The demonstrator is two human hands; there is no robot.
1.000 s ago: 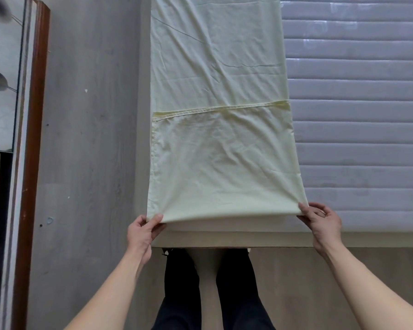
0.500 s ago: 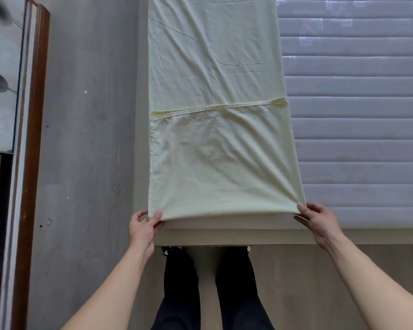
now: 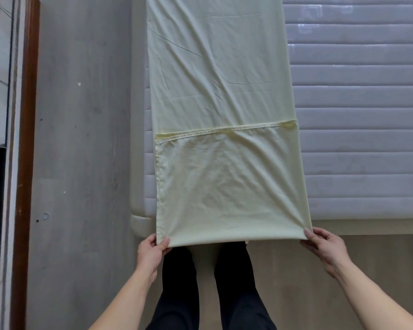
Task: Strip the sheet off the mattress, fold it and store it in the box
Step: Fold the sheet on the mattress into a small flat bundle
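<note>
Sheet [image 3: 224, 115] folded to a long strip on the mattress [image 3: 358, 120], near end pulled taut.

Left hand [image 3: 150, 252] and right hand [image 3: 324, 246] each pinch a near corner — tension likely keeps layers aligned for the next fold; the strip overhangs the bed's foot, bare mattress free to its right.

Soft, even indoor light, fairly bright, with only faint shadows. Small patches of glare shine on the mattress [image 3: 358, 110] near the top edge. Focus is sharp overall (wide-angle bending curves the left side).
</note>
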